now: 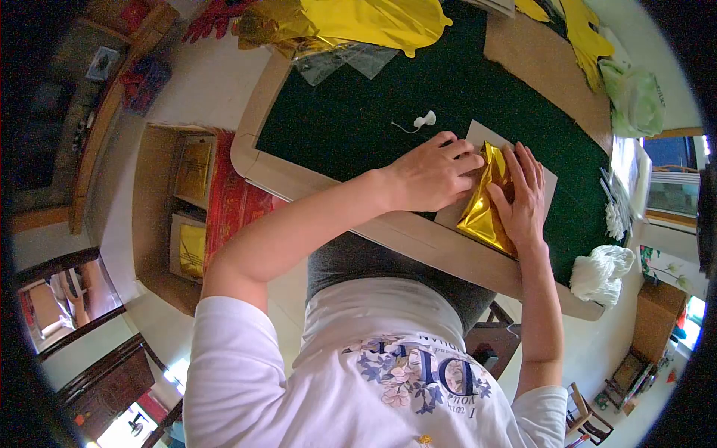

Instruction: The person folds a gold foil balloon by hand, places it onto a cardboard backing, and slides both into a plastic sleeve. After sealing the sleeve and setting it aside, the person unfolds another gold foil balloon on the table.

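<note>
A crumpled piece of gold foil (484,209) lies on a pale card (549,179) at the near edge of the table with a dark green mat (358,112). My left hand (429,175) rests on the foil's left side with curled fingers, pinching its upper edge. My right hand (524,196) lies flat on the foil's right side, fingers together, pressing it down onto the card. Both hands cover much of the foil.
A heap of yellow-gold foil (358,22) and clear film sit at the mat's far edge. A small white piece with a thread (426,118) lies near my left hand. A white wad (601,272) and a pale green bag (635,97) are at right. A cardboard box (187,201) stands on the floor at left.
</note>
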Demonstrator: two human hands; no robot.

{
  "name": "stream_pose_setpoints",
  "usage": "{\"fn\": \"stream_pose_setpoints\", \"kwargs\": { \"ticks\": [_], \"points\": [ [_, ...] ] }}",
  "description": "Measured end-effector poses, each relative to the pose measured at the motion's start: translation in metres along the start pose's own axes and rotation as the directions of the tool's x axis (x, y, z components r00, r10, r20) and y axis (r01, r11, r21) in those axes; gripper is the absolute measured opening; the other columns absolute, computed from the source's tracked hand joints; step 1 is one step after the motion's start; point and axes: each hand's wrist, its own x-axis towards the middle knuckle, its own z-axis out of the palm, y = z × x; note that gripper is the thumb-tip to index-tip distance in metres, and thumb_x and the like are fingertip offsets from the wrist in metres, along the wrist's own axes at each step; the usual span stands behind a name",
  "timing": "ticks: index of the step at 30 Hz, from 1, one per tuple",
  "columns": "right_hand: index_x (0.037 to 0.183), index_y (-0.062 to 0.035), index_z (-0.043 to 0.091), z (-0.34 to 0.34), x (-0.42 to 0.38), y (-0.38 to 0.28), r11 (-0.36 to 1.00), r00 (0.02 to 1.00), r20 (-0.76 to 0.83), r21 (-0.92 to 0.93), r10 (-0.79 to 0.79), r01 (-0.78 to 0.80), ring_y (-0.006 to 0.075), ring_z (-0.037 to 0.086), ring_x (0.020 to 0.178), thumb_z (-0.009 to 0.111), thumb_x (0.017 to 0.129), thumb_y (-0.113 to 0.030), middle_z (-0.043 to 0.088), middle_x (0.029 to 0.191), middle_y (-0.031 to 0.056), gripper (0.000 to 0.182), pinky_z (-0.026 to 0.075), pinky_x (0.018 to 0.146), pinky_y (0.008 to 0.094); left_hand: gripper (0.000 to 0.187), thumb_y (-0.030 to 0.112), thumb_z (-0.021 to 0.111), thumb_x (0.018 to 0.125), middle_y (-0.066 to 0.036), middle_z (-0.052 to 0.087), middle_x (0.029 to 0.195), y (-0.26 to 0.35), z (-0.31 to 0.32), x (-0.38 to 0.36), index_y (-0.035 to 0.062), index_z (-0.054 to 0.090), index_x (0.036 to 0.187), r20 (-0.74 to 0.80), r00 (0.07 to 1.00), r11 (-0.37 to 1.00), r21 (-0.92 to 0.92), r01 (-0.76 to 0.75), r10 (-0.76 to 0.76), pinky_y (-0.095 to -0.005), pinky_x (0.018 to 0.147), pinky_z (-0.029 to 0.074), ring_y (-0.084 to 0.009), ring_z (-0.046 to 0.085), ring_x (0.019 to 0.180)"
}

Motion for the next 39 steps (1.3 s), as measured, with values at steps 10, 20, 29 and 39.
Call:
{"fn": "stream_pose_setpoints", "kwargs": {
  "ticks": [10,20,29,39],
  "points": [
    [0.138,-0.0109,0.047,-0.004,0.002,-0.007,0.999,0.999,0.029,-0.047,0.014,-0.012,0.0355,0.036,0.134,0.073,0.075,-0.047,0.043,0.142,0.0169,0.077,0.025,0.113,0.0487,0.038,0.006,0.067,0.075,-0.008,0.060,0.107,-0.003,0.005,-0.002,0.0115,0.059,0.112,-0.097,0.991,0.980,-0.187,0.075,-0.094,-0.0415,0.092,0.044,-0.0277,0.057,0.105],
    [0.138,-0.0114,0.046,-0.001,0.002,-0.005,0.999,1.000,0.029,-0.047,0.002,-0.001,0.0354,0.036,0.134,0.073,0.075,-0.048,0.042,0.143,0.0169,0.078,0.025,0.113,0.0489,0.026,0.007,0.066,0.077,-0.006,0.062,0.088,-0.008,0.012,0.019,0.0110,0.063,0.103,-0.104,0.980,0.962,-0.234,0.140,-0.168,-0.0393,0.084,0.048,-0.0266,0.059,0.093],
    [0.137,-0.0098,0.048,-0.003,0.002,-0.005,1.000,1.000,0.019,-0.026,-0.004,0.005,0.0362,0.037,0.133,0.075,0.073,-0.047,0.043,0.141,0.0174,0.078,0.026,0.112,0.0494,0.008,0.011,0.067,0.075,-0.006,0.059,0.087,-0.020,0.017,0.022,0.0084,0.062,0.082,-0.159,0.985,0.997,-0.043,0.060,-0.066,-0.0378,0.081,0.048,-0.0256,0.058,0.090],
    [0.137,-0.0085,0.047,-0.001,0.001,-0.005,0.999,1.000,0.004,-0.036,-0.021,0.021,0.0359,0.037,0.133,0.074,0.074,-0.047,0.044,0.141,0.0174,0.078,0.025,0.113,0.0505,0.011,0.018,0.068,0.077,-0.008,0.060,0.080,0.000,0.015,0.031,0.0088,0.062,0.075,-0.213,0.858,0.884,-0.075,0.462,-0.467,-0.0417,0.073,0.046,-0.0291,0.056,0.083]
  ]
}}
